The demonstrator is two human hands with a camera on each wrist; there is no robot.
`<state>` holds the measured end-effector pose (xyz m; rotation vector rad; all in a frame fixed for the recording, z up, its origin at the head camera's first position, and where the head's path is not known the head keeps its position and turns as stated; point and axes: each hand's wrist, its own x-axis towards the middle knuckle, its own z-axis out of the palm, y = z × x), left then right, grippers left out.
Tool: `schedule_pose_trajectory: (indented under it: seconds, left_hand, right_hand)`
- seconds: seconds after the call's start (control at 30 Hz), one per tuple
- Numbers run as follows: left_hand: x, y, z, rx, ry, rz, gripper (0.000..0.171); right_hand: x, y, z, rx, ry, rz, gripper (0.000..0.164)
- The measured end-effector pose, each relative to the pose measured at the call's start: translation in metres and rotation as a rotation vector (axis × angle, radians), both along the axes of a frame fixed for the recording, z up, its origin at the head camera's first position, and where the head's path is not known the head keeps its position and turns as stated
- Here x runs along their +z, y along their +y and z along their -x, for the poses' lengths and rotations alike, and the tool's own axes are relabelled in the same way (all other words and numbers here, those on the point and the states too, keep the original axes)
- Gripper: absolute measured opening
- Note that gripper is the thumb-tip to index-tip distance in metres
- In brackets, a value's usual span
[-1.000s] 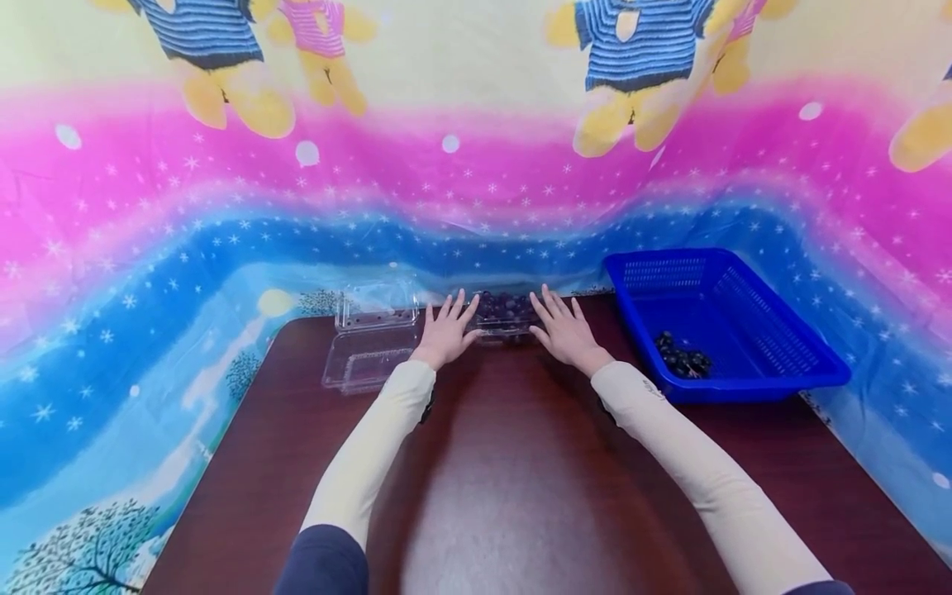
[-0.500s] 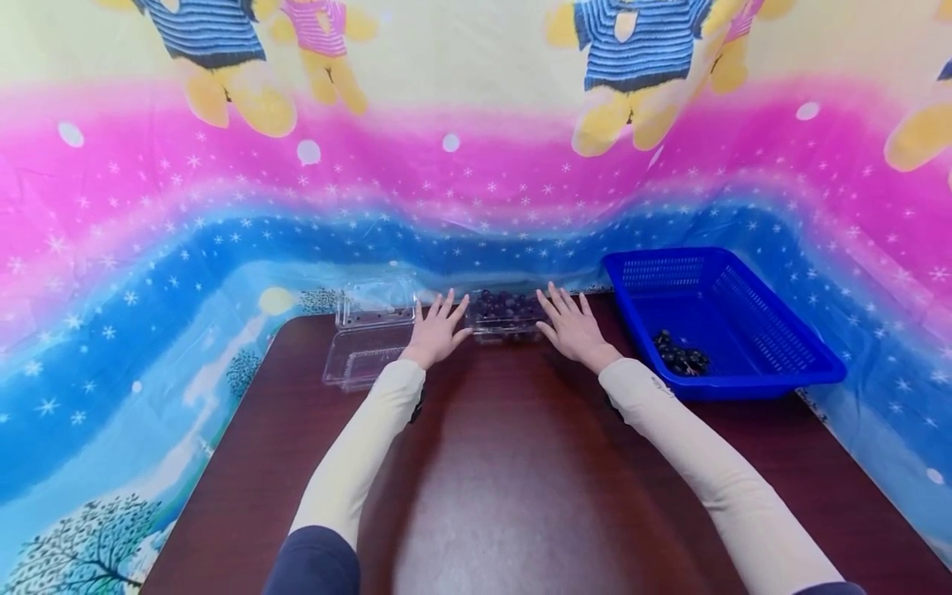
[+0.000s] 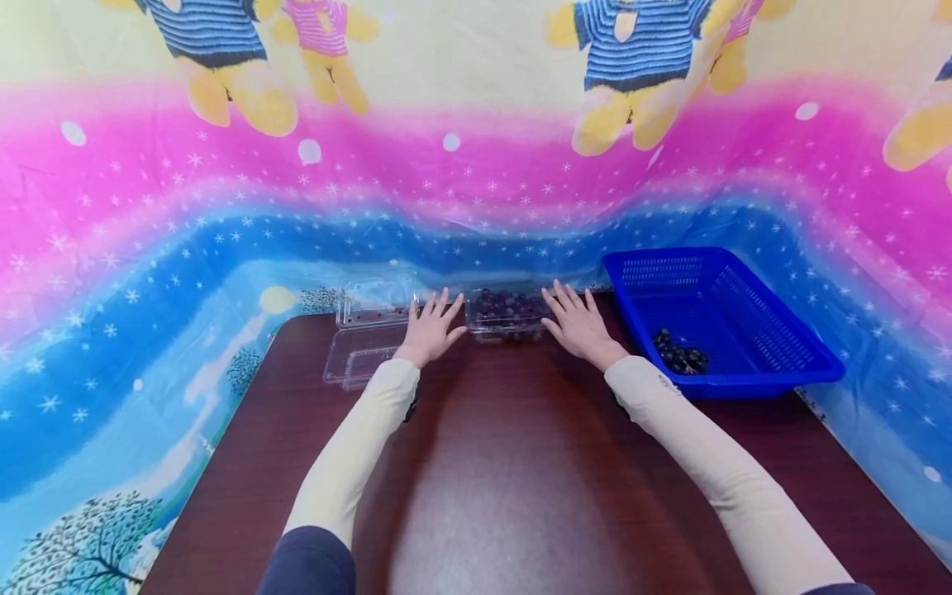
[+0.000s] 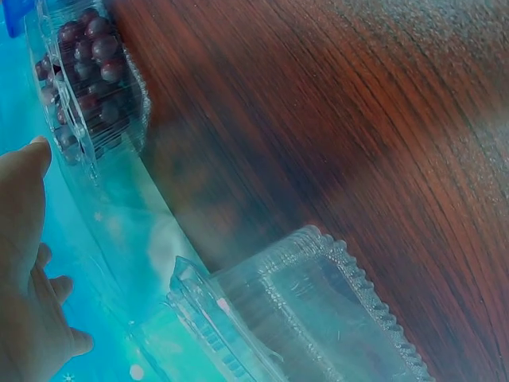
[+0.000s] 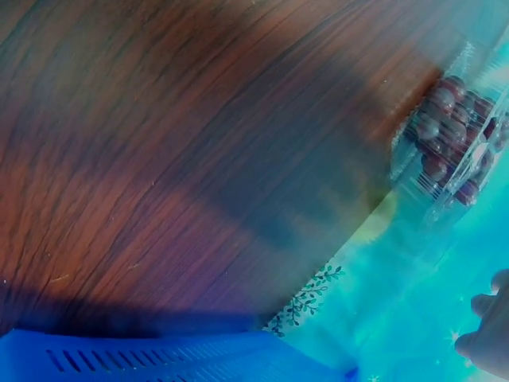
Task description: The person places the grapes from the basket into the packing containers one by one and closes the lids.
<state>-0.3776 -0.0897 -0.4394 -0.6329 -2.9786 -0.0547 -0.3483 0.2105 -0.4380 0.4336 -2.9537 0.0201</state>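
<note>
A clear plastic clamshell box of dark grapes (image 3: 507,307) stands at the far edge of the table, between the two hands. To its left is my left hand (image 3: 429,332), fingers spread and straight, holding nothing. My right hand (image 3: 583,327) is on the other side, likewise spread, with its fingertips close by the box's right end. Both wrist views show the grape box (image 4: 94,76) apart from the fingers. An open clear clamshell box (image 3: 372,339) lies just left of the left hand, its lid raised toward the back.
At the right a blue plastic basket (image 3: 751,382) holds a small bunch of dark grapes (image 3: 678,354). A printed cloth (image 3: 476,190) hangs behind the brown table (image 3: 506,463) and around its sides.
Both hands have drawn apart from the grape box, the left one leftward and the right one rightward. More of the box shows between them, and it stays in place.
</note>
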Motion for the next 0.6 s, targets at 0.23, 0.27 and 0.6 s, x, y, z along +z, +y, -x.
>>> schedule_pose_trajectory:
  seconds: [0.23,0.27,0.6]
  left_hand:
    - [0.000,-0.004,-0.001,0.002,0.004,0.003,0.065]
    - [0.001,-0.005,-0.001,0.001,0.005,0.000,0.065]
    - [0.003,-0.012,0.000,0.009,-0.010,0.001,0.065]
  right_hand:
    - [0.004,0.003,-0.004,0.001,0.008,-0.006,0.060]
    - [0.005,0.003,-0.004,0.001,0.010,-0.005,0.060]
    - [0.014,0.005,-0.007,0.011,0.027,-0.028,0.058]
